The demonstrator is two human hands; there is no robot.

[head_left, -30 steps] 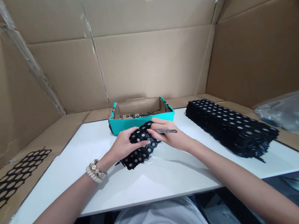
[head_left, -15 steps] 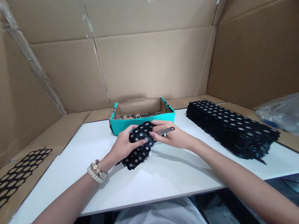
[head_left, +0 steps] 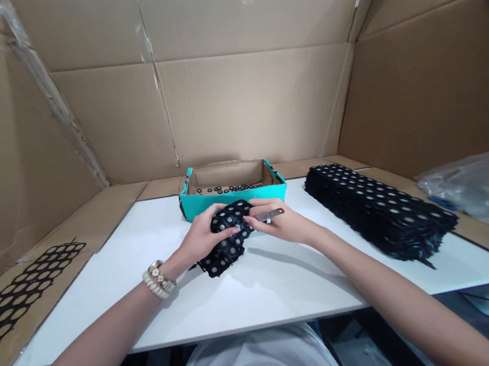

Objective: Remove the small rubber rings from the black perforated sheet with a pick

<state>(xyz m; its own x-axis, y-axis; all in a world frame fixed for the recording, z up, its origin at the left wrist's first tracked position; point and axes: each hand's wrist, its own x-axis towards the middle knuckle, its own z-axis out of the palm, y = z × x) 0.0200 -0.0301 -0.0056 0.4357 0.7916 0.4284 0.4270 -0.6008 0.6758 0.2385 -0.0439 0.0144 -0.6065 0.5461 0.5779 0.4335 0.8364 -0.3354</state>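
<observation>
In the head view a black sheet with rows of round pale dots (head_left: 224, 254) is bent up over the white table. My left hand (head_left: 208, 231) is closed on its left side, the thumb lying across the face. At the sheet's right edge, my right hand (head_left: 278, 221) pinches a slim grey metal tool (head_left: 271, 214), perhaps tweezers, whose rear end with a small hole points right. Its tip is hidden by my fingers and the sheet. Just behind both hands stands a turquoise-sided cardboard box (head_left: 235, 199) with several small black rings (head_left: 245, 187) inside.
A thick stack of similar dotted black sheets (head_left: 377, 204) lies on the table (head_left: 291, 294) to the right. Beyond it is a clear plastic bag (head_left: 478, 191). A black sheet with large holes (head_left: 23, 292) rests at the left. Cardboard walls (head_left: 254, 100) enclose the table.
The bent sheet has shifted slightly and its folded upper part has tilted a little. My left thumb has slid slightly left; the tool in my right hand has barely moved.
</observation>
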